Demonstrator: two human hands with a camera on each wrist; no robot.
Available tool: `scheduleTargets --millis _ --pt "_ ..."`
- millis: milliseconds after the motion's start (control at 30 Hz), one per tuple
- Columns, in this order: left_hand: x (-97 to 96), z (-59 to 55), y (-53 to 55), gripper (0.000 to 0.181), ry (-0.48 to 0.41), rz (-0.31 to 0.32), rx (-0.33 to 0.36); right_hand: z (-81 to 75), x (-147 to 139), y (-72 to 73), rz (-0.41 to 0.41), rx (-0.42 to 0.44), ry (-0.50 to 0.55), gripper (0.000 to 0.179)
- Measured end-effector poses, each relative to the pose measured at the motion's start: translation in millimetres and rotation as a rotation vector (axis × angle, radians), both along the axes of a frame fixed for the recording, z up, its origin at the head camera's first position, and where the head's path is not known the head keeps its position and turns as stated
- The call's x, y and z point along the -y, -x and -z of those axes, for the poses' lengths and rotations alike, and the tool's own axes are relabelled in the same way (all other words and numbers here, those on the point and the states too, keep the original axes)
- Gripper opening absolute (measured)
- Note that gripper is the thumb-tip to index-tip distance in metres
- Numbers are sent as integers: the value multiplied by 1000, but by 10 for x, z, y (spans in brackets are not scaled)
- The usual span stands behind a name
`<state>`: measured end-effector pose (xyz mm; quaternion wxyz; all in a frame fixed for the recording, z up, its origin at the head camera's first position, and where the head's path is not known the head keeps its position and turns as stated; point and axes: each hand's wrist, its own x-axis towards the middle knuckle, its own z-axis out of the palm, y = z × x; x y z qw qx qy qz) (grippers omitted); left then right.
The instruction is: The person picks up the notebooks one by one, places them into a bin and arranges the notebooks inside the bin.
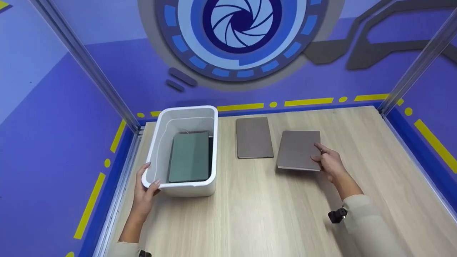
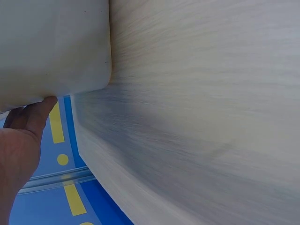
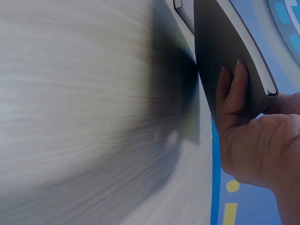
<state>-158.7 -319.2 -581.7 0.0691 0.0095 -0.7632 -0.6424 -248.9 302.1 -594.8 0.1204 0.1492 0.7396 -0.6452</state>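
Note:
My left hand (image 1: 143, 194) grips the front left corner of a white plastic bin (image 1: 214, 164), with fingertips and thumb at its rim. Inside the bin lies a green notebook (image 1: 189, 157), with a dark edge of something beside it. A grey-brown notebook (image 1: 298, 150) is in my right hand (image 1: 332, 162), held by its right edge. The thumb is on the cover and the fingers (image 3: 240, 86) are spread under it. It is tilted, its right side raised over the table. Another grey-brown notebook (image 1: 254, 137) lies flat between it and the bin.
The light wood table (image 1: 257, 214) is bounded by a blue-purple printed wall (image 1: 250, 96) at the back and panels with metal frame posts (image 1: 89, 67) at both sides. The bin stands near the table's left edge.

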Motion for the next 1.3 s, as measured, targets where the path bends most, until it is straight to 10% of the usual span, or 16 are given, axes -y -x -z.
scheduleTargets --millis 1300 --pt "-19 -9 0 69 -1 -11 3 -90 2 -20 -7 -18 67 74"
